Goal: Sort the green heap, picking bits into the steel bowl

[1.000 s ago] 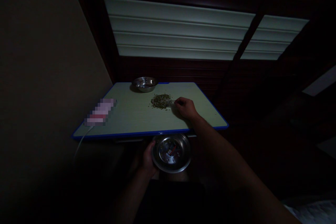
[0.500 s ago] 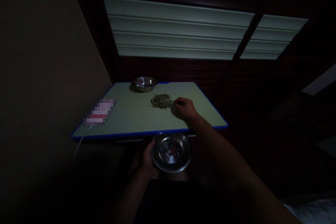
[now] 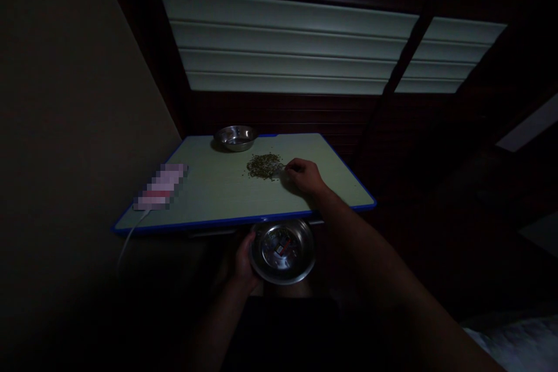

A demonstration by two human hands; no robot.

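A metal bowl (image 3: 285,280) is clamped at its left rim by the left hand (image 3: 244,258), just below the table (image 3: 209,197); no change is seen in that grip. Ahead of the left hand and to its right, a pile of small grains (image 3: 263,167) is spread on the tabletop. A small pale tool (image 3: 278,172), perhaps a spoon, is laid against the pile's right side, its handle apparently pinched in the fingertips of the right hand (image 3: 306,176). The hands are held well apart. The whole view has slid slightly left and upward, probably through a head movement; the right fingertips have been brought barely nearer the grains, so the work is judged to be kept at one spot.

Leftward reach is bounded, well left of both hands, by a blurred pink object (image 3: 160,186) with a white cable (image 3: 125,242). Far ahead of the left hand, a second metal bowl (image 3: 236,146) is set near the back edge. Open tabletop is left to the right hand's right, bounded by blue edging (image 3: 364,207); the near edge is crossed by the right forearm.
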